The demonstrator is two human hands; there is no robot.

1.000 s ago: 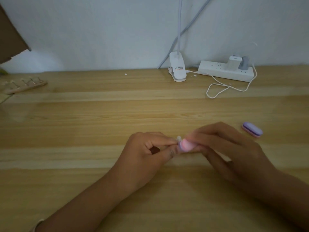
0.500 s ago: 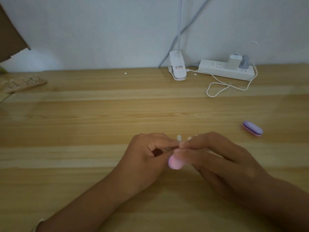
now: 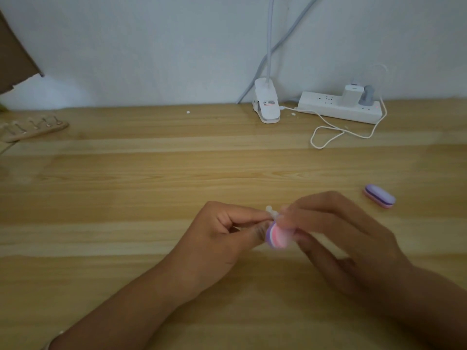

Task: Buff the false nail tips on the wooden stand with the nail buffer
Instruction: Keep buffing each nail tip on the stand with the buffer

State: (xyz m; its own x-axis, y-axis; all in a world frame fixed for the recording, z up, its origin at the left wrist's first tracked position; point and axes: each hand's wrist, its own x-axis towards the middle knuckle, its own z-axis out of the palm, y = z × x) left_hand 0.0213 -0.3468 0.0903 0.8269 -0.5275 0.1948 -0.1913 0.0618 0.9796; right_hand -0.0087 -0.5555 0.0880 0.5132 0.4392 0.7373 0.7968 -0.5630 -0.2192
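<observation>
Over the counter my left hand pinches a nail tip, right hand grips the buffer; hard strokes could flick it loose

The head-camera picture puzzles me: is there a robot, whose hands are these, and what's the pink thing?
No robot here: a person wears one camera on the head, looking down at their own hands over a light wooden table. The left hand pinches a small white false nail tip; the right hand holds a pink and purple oval nail buffer beside it. A second purple and pink buffer lies to the right. Far left sits a long wooden stand with clips; at the back, a white clip lamp and a white power strip.
</observation>
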